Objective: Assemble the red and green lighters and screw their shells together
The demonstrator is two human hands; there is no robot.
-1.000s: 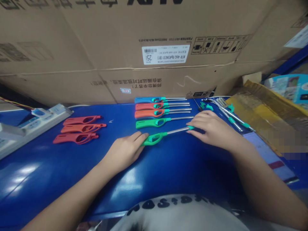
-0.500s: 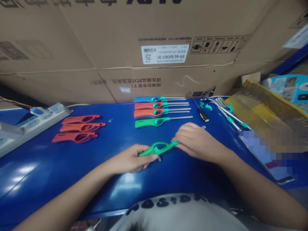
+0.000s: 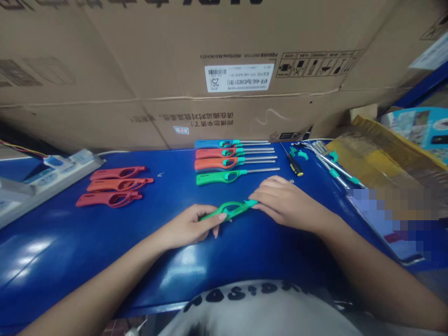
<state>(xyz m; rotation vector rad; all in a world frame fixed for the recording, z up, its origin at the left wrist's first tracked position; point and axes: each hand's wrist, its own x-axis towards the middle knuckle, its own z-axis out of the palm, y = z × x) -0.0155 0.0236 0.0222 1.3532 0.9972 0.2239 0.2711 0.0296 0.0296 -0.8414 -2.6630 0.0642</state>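
Note:
A green lighter (image 3: 234,211) with a teal collar is held between both hands above the blue table (image 3: 140,261). My left hand (image 3: 196,225) grips its handle, the thumb lying along the near side. At the collar end, the fingers of my right hand (image 3: 276,200) are closed round the front, and a metal tip shows just beyond them. Behind lie assembled lighters in a row: a green one (image 3: 222,178), orange-red ones (image 3: 215,163) and a blue one (image 3: 210,143). Several red and orange bodies without rods (image 3: 108,199) lie to the left.
A black and yellow screwdriver (image 3: 294,165) lies behind my right hand. Metal rods with teal collars (image 3: 339,178) rest at the right, beside a taped brown package (image 3: 381,163). At the left is a white power strip (image 3: 52,177). A large cardboard box (image 3: 157,56) stands along the back.
The green lighter has risen slightly and lies more level. A metal tip now shows beyond my right hand, and the fingers of my left hand have shifted on the handle.

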